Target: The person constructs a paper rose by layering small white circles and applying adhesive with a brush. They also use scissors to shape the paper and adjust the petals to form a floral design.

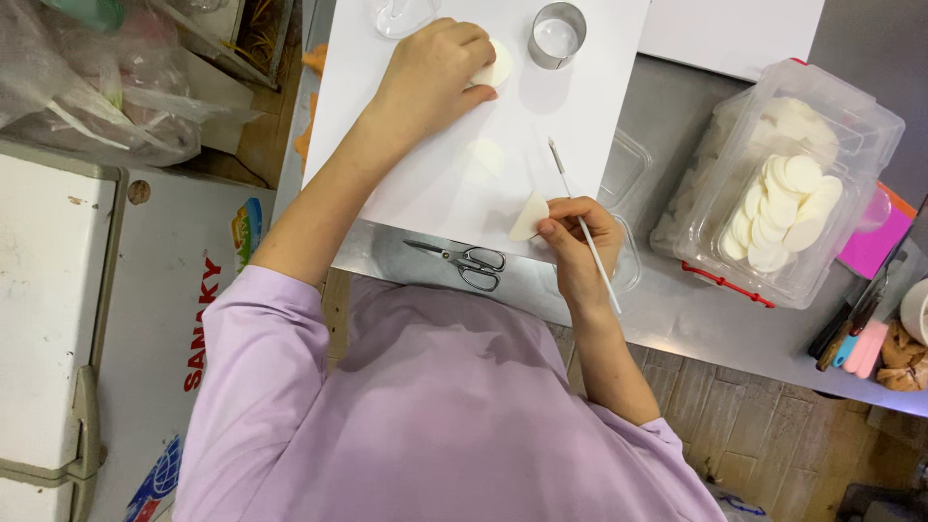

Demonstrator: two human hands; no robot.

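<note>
White board [580, 106] on steel counter: your left hand [430, 72] presses a dough round [495, 68]; beside the scissors [464, 261], your right hand [578, 242] pinches a thin tool [570, 198] and folded dough [529, 215].

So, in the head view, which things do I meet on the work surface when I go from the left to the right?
Left hand on a white disc → metal ring cutter → right hand with a thin tool → clear box of white discs → pink container.
</note>
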